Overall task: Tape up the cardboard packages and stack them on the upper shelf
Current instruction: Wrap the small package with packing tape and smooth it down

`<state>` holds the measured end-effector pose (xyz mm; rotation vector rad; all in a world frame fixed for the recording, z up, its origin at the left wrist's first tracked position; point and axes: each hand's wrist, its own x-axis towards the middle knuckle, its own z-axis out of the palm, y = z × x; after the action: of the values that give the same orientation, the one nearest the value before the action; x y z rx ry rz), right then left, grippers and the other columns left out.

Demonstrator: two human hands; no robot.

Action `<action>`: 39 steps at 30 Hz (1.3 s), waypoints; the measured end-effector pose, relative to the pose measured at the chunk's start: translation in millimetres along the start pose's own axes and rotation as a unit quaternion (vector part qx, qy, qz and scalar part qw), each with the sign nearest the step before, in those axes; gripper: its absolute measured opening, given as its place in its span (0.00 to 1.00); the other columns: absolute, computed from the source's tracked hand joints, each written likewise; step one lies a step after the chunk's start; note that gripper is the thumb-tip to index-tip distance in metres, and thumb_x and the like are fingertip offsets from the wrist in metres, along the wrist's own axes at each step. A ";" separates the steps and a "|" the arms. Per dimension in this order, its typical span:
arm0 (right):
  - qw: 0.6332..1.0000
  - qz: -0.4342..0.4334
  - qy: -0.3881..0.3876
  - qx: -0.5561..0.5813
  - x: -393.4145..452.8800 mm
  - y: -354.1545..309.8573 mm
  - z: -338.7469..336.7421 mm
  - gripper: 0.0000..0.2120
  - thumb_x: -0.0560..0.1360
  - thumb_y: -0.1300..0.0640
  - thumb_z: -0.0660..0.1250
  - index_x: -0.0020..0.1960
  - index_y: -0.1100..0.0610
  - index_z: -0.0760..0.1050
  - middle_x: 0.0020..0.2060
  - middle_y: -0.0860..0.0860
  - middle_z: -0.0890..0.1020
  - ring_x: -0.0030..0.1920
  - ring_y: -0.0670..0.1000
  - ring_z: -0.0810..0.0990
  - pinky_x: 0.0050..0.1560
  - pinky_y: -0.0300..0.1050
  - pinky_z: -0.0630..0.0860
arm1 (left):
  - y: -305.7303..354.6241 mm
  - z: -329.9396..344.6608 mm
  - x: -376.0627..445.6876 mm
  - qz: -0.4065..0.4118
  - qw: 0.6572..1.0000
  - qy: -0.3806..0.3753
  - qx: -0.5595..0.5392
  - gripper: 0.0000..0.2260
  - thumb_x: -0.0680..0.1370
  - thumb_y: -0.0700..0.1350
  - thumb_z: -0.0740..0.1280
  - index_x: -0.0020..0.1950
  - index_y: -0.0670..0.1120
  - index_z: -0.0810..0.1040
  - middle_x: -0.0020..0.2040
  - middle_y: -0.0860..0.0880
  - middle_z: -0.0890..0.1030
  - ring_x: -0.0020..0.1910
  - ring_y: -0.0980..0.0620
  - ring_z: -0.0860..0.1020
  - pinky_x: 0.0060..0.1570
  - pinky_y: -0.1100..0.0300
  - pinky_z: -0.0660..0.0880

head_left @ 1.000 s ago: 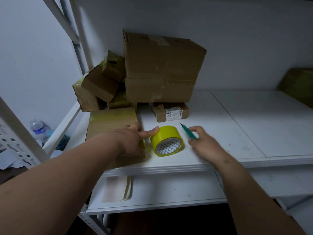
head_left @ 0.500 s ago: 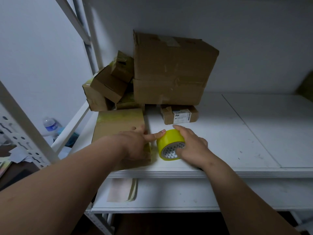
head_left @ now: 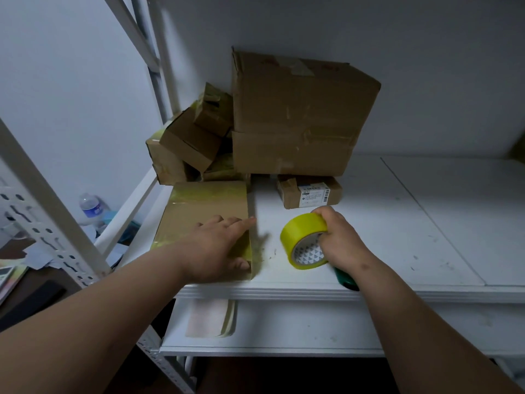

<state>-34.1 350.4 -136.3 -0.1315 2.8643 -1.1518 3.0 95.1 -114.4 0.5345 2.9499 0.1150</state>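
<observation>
Progress: early-to-mid, as far as I can judge. Flat brown cardboard package with glossy yellowish tape on its top [head_left: 203,220] lies at the front-left of the white shelf board [head_left: 397,223], so that one looks at least partly taped. Behind it, a heap of small brown cardboard boxes [head_left: 187,143] leans against a large brown cardboard box [head_left: 298,115], which sits partly on a small labelled cardboard parcel [head_left: 309,191]. Can't tell which of those are sealed. Can't say whether this board is the "upper shelf"; a lower white shelf [head_left: 284,328] with a pale paper pad [head_left: 211,319] shows below it. Stacking looks not done in any tidy sense.

Hands now:
- left hand [head_left: 216,248]: fingers straight, lying flat on the taped package, pinning it; thumb at the package's near right corner.
- right hand [head_left: 338,240]: fingers curled round the yellow roll of packing tape [head_left: 305,241], roll tilted, core facing the camera, just right of the package. A green tool end [head_left: 345,278] pokes out under the wrist near the shelf edge; whether this hand holds it too, can't tell.

Versus a second back: right hand was pinching the green tool beside the roll, roll standing free and touched by the left fingertip. Half a second back it had landed on the roll. Now the roll is gripped and pulled slightly right, away from the left hand. Left hand hasn't left the package.
</observation>
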 end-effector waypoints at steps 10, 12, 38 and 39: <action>0.994 -0.055 0.039 0.084 -13.8 -7.4 2.3 0.26 0.72 0.73 0.56 0.58 0.44 0.67 0.57 0.50 0.71 0.55 0.51 0.70 0.45 0.34 0.68 | 14.0 -5.0 11.0 -0.100 0.934 0.112 -0.324 0.17 0.80 0.47 0.66 0.69 0.50 0.75 0.60 0.50 0.77 0.54 0.53 0.76 0.54 0.62 0.71; 0.992 -0.076 0.048 0.089 -16.8 -10.7 1.6 0.27 0.71 0.74 0.56 0.58 0.44 0.67 0.58 0.50 0.71 0.55 0.49 0.69 0.46 0.30 0.66 | 19.6 -4.2 18.2 -0.138 0.870 0.115 -0.459 0.16 0.81 0.41 0.63 0.68 0.49 0.76 0.60 0.50 0.79 0.55 0.53 0.78 0.56 0.59 0.75; 0.961 -0.200 0.191 -0.014 -41.5 -28.9 17.6 0.31 0.63 0.66 0.53 0.65 0.58 0.71 0.60 0.52 0.69 0.60 0.54 0.71 0.58 0.42 0.67 | 52.7 -13.1 -2.4 -0.228 0.588 0.036 -0.775 0.12 0.80 0.29 0.59 0.58 0.36 0.78 0.49 0.39 0.82 0.40 0.48 0.81 0.27 0.61 0.79; 0.960 -0.201 0.193 -0.017 -42.0 -29.2 17.9 0.30 0.63 0.66 0.53 0.65 0.58 0.71 0.60 0.52 0.70 0.60 0.55 0.71 0.58 0.43 0.67 | 53.4 -12.5 -2.4 -0.229 0.591 0.044 -0.773 0.11 0.80 0.29 0.59 0.57 0.36 0.79 0.49 0.39 0.82 0.41 0.48 0.81 0.27 0.61 0.79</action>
<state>10.8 321.2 -128.3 -0.5774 3.3056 -1.3172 21.6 143.4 -96.4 -0.5065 1.7098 2.2239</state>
